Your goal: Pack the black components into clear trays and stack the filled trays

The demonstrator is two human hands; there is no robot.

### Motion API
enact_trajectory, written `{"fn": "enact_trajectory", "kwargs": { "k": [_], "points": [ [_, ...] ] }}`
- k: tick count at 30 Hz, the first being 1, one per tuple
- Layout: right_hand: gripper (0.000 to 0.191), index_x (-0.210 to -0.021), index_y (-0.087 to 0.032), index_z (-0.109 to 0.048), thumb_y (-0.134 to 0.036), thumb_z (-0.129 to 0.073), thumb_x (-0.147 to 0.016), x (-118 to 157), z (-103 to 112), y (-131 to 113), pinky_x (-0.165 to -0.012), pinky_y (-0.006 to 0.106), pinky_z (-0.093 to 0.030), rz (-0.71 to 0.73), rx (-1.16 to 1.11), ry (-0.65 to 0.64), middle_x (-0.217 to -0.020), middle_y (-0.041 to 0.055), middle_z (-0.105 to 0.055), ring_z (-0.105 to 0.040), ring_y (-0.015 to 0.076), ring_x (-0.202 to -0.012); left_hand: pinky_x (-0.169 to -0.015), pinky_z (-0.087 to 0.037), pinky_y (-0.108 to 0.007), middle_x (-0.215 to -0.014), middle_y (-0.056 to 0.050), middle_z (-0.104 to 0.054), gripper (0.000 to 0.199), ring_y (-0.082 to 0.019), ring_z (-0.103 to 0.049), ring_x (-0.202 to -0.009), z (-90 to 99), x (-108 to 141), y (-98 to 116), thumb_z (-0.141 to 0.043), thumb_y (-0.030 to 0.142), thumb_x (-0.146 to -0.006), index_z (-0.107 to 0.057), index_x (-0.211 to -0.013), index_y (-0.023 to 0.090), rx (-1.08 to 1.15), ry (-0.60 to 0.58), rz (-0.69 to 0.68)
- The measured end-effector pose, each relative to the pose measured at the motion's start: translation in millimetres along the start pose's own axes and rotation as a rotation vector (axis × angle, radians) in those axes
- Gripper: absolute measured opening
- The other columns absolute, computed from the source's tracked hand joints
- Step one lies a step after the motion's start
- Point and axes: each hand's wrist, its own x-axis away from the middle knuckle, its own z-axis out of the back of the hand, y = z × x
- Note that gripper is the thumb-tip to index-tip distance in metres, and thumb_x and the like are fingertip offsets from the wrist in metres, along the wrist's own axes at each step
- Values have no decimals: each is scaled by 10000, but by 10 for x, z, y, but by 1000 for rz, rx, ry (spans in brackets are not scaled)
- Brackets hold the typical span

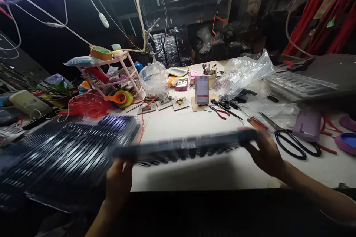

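A long dark ribbed plastic tray (189, 144), seen edge-on and blurred by motion, is held above the white tabletop (172, 124). My left hand (119, 179) grips its left end from below, and my right hand (265, 153) has its fingers closed round the right end. Beneath the tray a shadow falls on the table. To the left, close to my left hand, lie several more dark ribbed trays (78, 152) piled up, partly in clear plastic. The tray's upper face is hidden from this angle.
Scissors (290, 144), red-handled pliers (219, 113) and a purple container (307, 126) are on the right. Behind stand a pink rack (125, 59) with a tape roll (100, 52), clear plastic bags (155, 77) and a blurred upright card (201, 90). Cables (136, 3) hang overhead.
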Motion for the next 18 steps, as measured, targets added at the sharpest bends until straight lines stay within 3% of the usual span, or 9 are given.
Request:
{"fn": "enact_trajectory", "kwargs": {
  "k": [2,4,6,9,12,15,18],
  "points": [
    [519,-995,-186,-619,-490,-201,-948,-256,-69,-109,-674,368,-502,-133,70,-14,-808,111,-696,-650,240,-726,-631,-485,-319,-687,-52,-650,519,-228,-628,-699,-7,-239,178,-258,553,-894,-623,-815,192,-58,-63,103],
    [548,-892,-187,-610,-478,-150,-958,-440,-199,-135,-594,321,-468,-228,139,-140,-733,86,-674,-622,215,-647,-608,-460,-305,-650,-56,-642,536,-227,-623,-678,-107,-417,254,-236,537,-902,-606,-709,200,-160,-231,175],
    [522,-797,-188,-597,-478,-192,-954,-541,-366,-79,-563,304,-440,-276,204,-241,-683,77,-663,-609,211,-617,-606,-443,-328,-609,-85,-633,529,-257,-624,-661,-282,-525,224,-266,519,-888,-573,-589,207,-265,-353,213],
    [444,-796,-167,-606,-439,-287,-944,-555,-609,54,-577,314,-429,-337,312,-330,-710,113,-683,-636,241,-658,-633,-436,-381,-607,-137,-636,493,-319,-633,-692,-570,-546,91,-320,486,-864,-581,-558,201,-338,-395,229],
    [409,-955,-107,-613,-402,-331,-940,-433,-726,98,-576,358,-434,-391,419,-396,-737,172,-690,-658,308,-693,-653,-446,-403,-657,-145,-655,489,-340,-642,-737,-695,-414,-11,-320,507,-867,-652,-759,165,-352,-415,235],
    [409,-1157,-102,-549,-369,-320,-949,-203,-689,52,-592,377,-455,-402,460,-436,-801,160,-703,-673,319,-733,-665,-463,-362,-719,-86,-670,500,-285,-652,-747,-613,-188,-60,-341,505,-874,-593,-1118,148,-305,-428,214],
    [415,-1265,-174,-492,-351,-278,-957,40,-622,25,-658,367,-492,-363,426,-422,-1007,114,-698,-677,272,-842,-582,-456,-315,-599,9,-581,572,-226,-609,-598,-495,15,-82,-348,530,-871,-507,-1276,159,-187,-413,221]
  ]
}}
